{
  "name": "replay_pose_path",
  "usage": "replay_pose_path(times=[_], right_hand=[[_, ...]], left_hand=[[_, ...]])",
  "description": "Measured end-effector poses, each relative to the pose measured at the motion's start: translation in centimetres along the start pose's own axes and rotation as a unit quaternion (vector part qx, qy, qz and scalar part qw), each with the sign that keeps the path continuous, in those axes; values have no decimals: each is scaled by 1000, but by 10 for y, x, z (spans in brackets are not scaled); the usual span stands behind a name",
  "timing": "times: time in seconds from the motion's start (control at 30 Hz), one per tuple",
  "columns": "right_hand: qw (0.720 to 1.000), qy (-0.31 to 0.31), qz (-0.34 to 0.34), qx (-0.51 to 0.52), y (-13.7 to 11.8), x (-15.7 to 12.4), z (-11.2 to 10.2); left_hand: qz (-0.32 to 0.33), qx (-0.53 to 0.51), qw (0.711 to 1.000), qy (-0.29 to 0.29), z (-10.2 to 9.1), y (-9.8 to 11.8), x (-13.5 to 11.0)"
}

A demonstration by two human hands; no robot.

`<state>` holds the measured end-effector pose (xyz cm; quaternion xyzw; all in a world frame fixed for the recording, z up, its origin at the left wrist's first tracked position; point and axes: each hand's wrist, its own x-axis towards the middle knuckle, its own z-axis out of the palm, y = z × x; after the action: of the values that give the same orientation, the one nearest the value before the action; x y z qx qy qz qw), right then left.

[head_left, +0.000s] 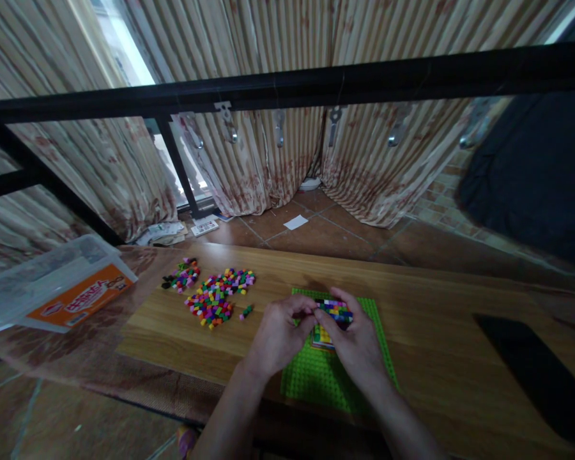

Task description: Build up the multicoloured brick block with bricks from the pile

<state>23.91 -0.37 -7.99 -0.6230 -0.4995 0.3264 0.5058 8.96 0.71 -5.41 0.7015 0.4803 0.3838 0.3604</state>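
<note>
Both hands meet over a green studded baseplate (316,383) lying on a wooden table (436,326). My left hand (278,335) and my right hand (352,338) pinch a small multicoloured block of bricks (336,310) between their fingertips, holding it above or on the plate's far half. A second small brick build (322,337) with yellow and green pieces sits on the plate just beneath the hands, partly hidden by them. A pile of loose coloured bricks (218,295) lies on the table to the left of the plate.
A smaller heap of bricks (183,275) lies further left. A clear plastic box with an orange label (62,287) stands at the table's left end. A black metal rail (316,86) crosses overhead. A dark flat object (536,370) lies at the right. Curtains hang behind.
</note>
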Motion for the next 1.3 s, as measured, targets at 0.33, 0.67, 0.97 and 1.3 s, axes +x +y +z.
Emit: replay_pose_path(times=[0.33, 0.67, 0.97, 1.3], right_hand=[[997, -20, 58, 42, -3, 0, 0], [998, -11, 46, 36, 0, 1, 2], [995, -38, 77, 47, -1, -4, -2], [989, 29, 101, 107, -2, 1, -11]], left_hand=[[16, 0, 1000, -7, -1, 1, -3], [34, 27, 999, -15, -2, 4, -6], [-121, 199, 966, 114, -48, -33, 1], [-225, 405, 871, 163, -89, -69, 11]])
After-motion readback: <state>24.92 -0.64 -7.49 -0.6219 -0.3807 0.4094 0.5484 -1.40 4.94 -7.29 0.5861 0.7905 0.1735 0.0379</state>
